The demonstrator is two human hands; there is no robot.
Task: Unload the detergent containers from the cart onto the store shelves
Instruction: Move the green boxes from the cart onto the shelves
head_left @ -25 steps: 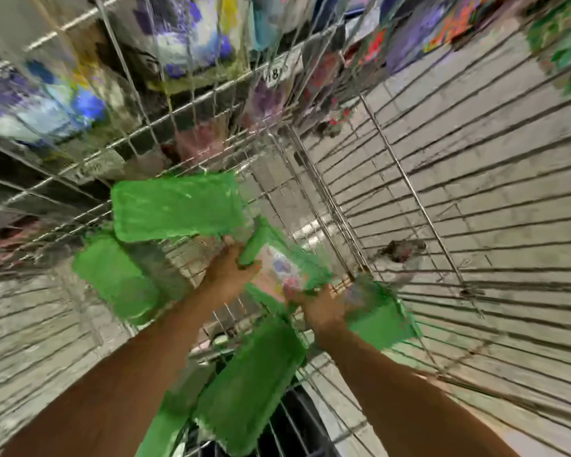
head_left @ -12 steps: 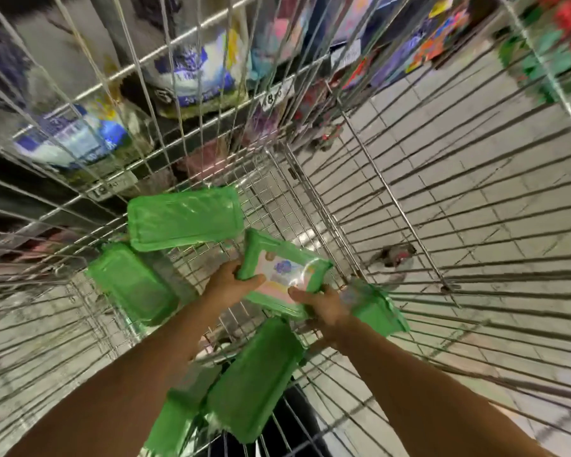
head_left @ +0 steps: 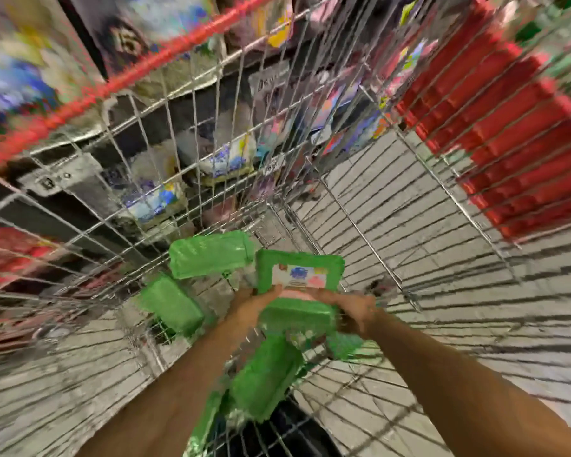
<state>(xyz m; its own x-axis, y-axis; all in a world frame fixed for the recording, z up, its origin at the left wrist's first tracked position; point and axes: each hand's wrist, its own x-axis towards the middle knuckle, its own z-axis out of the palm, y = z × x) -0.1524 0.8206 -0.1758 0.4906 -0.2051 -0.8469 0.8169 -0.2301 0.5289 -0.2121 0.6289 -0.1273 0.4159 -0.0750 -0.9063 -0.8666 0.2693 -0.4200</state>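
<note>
Holding: the left hand (head_left: 251, 305) and right hand (head_left: 353, 308) grip the labelled green pack (head_left: 299, 272) from its two sides, thumbs curled onto its near edge; the fingers underneath are hidden.
Pack position: inside the wire cart (head_left: 360, 225), near its middle, label facing up.
Under it: a second green pack (head_left: 297, 316) lies just below, between the hands; the blur hides whether they hold it too.
Other packs: a far pack (head_left: 211, 253) sits just beside the labelled one's left edge, a left pack (head_left: 172, 303) lies left of the left wrist, and a near pack (head_left: 264, 377) lies between the forearms.
Cart rim: a red rail (head_left: 129, 80) crosses the upper left.
Beyond the wire: shelves (head_left: 211, 159) of blurred bags ahead, red crates (head_left: 508, 127) at right, and tiled floor (head_left: 475, 308).
</note>
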